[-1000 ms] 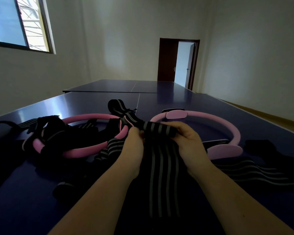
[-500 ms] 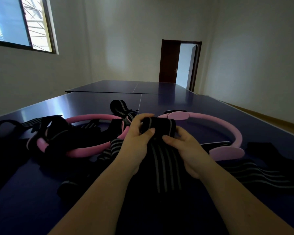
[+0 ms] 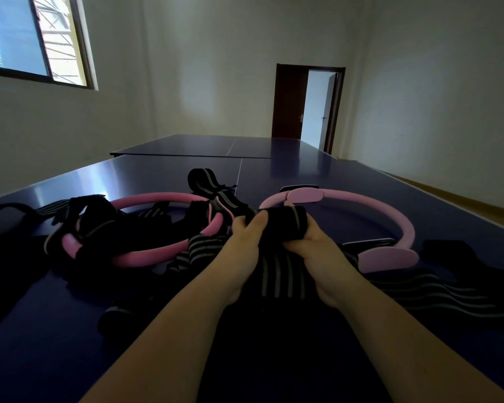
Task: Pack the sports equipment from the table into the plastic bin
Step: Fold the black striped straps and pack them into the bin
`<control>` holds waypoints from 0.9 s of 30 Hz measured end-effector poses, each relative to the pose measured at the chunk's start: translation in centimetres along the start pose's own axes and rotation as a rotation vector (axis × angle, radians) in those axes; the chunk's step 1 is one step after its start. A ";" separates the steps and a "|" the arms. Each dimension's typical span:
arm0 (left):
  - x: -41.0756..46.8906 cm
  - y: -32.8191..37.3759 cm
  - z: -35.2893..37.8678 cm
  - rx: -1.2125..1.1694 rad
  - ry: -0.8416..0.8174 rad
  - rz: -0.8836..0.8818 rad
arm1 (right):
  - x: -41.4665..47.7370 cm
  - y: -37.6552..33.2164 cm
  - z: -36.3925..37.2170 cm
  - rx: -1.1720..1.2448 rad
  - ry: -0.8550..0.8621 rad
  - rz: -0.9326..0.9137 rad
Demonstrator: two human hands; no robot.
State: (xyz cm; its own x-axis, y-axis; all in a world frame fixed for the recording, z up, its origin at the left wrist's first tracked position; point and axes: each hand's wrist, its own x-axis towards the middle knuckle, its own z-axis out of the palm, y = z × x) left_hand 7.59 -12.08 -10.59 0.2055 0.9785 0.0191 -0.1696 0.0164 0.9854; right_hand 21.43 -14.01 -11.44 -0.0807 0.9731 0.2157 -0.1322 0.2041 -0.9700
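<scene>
A black elastic wrap with grey stripes [image 3: 277, 279] lies in front of me on the dark blue table [image 3: 303, 175]. Its far end is rolled into a thick bundle. My left hand [image 3: 245, 245] grips the left side of that roll, thumb on top. My right hand [image 3: 314, 248] grips the right side from below. A light pink pilates ring [image 3: 402, 225] with padded handles lies just behind and right of my hands. A darker pink ring [image 3: 146, 255] lies to the left, tangled in black straps. No plastic bin is in view.
More striped black wraps lie on the table: one beyond the rings [image 3: 204, 178], one at the right [image 3: 437, 298], a small roll at the near left [image 3: 114, 315]. Black straps [image 3: 9, 228] pile at the far left. A doorway [image 3: 317, 109] stands open behind.
The roll at the wrap's far end has grown thicker as both hands turned it toward me. My left thumb moved on top of it; my right hand shifted under its right side.
</scene>
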 end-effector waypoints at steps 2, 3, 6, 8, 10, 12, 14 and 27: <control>0.1 -0.1 0.0 0.034 0.045 0.052 | -0.1 -0.1 0.3 0.023 -0.019 -0.013; 0.2 -0.1 -0.1 0.007 0.062 0.061 | -0.1 0.0 0.3 0.030 -0.028 -0.015; 0.4 0.4 -0.4 -0.100 0.127 0.118 | 0.2 -0.3 0.0 0.159 -0.040 0.015; 0.5 0.8 -0.8 -0.170 0.169 0.169 | 0.2 -0.7 -0.2 0.236 -0.033 0.041; 0.7 0.9 -1.3 -0.220 0.201 0.212 | 0.0 -1.0 -0.5 0.170 -0.087 0.035; 0.7 0.8 -1.5 -0.212 0.224 0.244 | -0.4 -1.1 -0.4 0.077 -0.161 0.032; 0.7 0.7 -1.6 -0.181 0.229 0.278 | -0.7 -1.0 -0.3 0.031 -0.221 0.032; 0.5 -0.1 -0.8 0.184 0.033 0.384 | 0.5 -0.8 -1.6 -0.041 0.213 -0.100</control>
State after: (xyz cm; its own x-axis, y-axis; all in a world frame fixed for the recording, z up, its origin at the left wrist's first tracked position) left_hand 6.91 -11.47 -10.84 0.1292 0.9124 0.3884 -0.0523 -0.3848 0.9215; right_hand 23.06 -13.49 -10.75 0.1416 0.9476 0.2862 -0.0889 0.3001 -0.9497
